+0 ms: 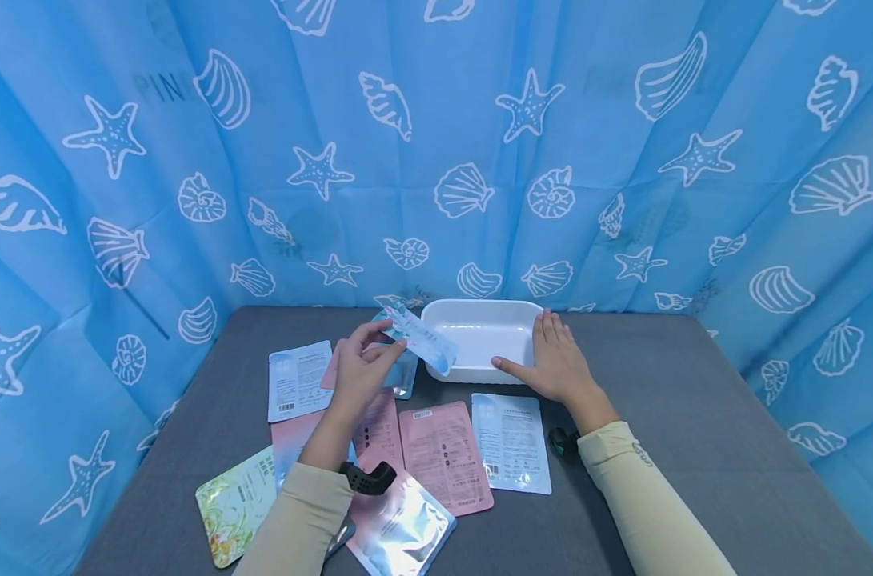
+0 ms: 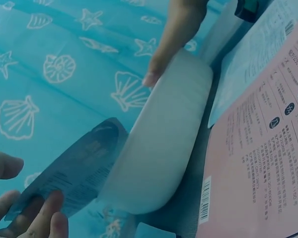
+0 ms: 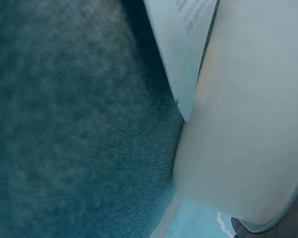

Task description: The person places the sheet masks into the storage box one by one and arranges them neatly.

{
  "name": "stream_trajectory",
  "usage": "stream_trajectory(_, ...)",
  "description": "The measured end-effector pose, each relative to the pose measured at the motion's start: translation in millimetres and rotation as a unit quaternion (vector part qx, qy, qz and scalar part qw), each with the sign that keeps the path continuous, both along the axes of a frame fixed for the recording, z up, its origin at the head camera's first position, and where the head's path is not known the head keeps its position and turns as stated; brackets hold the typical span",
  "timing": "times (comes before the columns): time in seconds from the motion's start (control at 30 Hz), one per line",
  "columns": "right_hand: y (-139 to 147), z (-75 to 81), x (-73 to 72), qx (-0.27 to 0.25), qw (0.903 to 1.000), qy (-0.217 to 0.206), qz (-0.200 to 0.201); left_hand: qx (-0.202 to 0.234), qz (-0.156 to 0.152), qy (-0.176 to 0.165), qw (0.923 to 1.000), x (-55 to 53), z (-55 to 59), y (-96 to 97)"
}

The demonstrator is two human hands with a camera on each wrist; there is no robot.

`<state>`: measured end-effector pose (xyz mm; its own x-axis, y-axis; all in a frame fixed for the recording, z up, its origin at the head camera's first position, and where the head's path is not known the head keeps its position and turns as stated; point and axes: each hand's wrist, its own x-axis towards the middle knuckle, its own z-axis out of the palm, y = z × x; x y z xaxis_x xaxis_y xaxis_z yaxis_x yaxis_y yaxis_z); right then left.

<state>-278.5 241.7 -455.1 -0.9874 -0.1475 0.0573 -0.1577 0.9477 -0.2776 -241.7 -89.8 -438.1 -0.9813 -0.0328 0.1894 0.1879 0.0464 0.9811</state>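
My left hand [image 1: 362, 370] pinches a light-blue sheet-mask packet [image 1: 425, 338] between thumb and fingers. The packet slants over the left end of a white plastic tub [image 1: 472, 374]. In the left wrist view the packet [image 2: 84, 166] shows its dark, printed side beside the tub's wall [image 2: 159, 134]. At the tub's right end my right hand [image 1: 562, 364] rests against the rim, fingers straight and thumb spread along the front edge. The right wrist view is mostly filled by the tub's outer wall [image 3: 243, 109].
Several more sheet-mask packets lie left and in front of the tub: pink ones [image 1: 446, 456], a pale-blue one [image 1: 511, 444], another blue one [image 1: 299, 380], a green one [image 1: 238, 504] and a silvery pink one [image 1: 403, 528]. A blue shell-print curtain [image 1: 436, 240] hangs behind the grey table [image 1: 666, 400].
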Motion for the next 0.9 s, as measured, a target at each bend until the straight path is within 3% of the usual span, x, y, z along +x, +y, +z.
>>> stream_trajectory(0.23, 1.1, -0.1, 0.1, -0.001, 1.0000, -0.003, 0.000, -0.016, -0.021, 0.007, 0.9996, 2.0, 0.6, 3.0)
stream_trajectory(0.57, 1.4, 0.5, -0.6, 0.000, 1.0000, -0.004, 0.000, -0.087, -0.012, 0.035, 0.9955, 2.8, -1.1, -3.3)
stream_trajectory(0.9, 0.0, 0.9, -0.2, 0.006, 1.0000, -0.006, -0.001, -0.145, -0.069, 0.028, 0.9866, 1.5, -2.1, 1.4)
